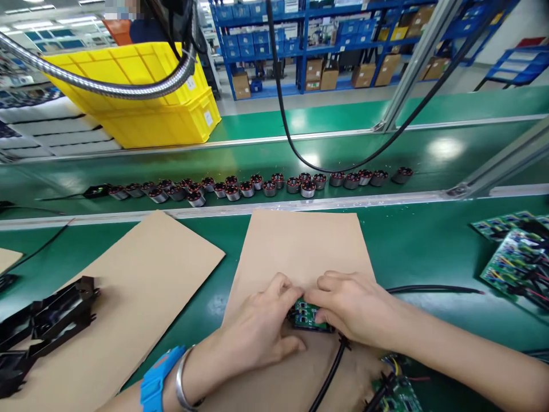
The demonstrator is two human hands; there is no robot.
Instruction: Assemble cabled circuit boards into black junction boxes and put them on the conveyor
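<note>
A small green circuit board (307, 316) lies over the brown cardboard sheet (306, 243) in front of me, with a dark edge showing below it. My left hand (263, 320) grips its left side, fingertips at the top edge and thumb lower down. From the right, my right hand (349, 303) closes on the same board, with fingers at its upper edge and thumb on its face. A black cable (330, 372) runs from near the board's lower right corner toward me. The fingers hide parts of the board.
Black plastic housings (64, 312) rest on the left cardboard (146, 269). More circuit boards lie at right (517, 263) and lower right (397, 395). Several motor stators (270, 187) line the channel behind a metal rail (206, 212). A black cable (295, 151) hangs above; yellow bins (158, 109) stand behind.
</note>
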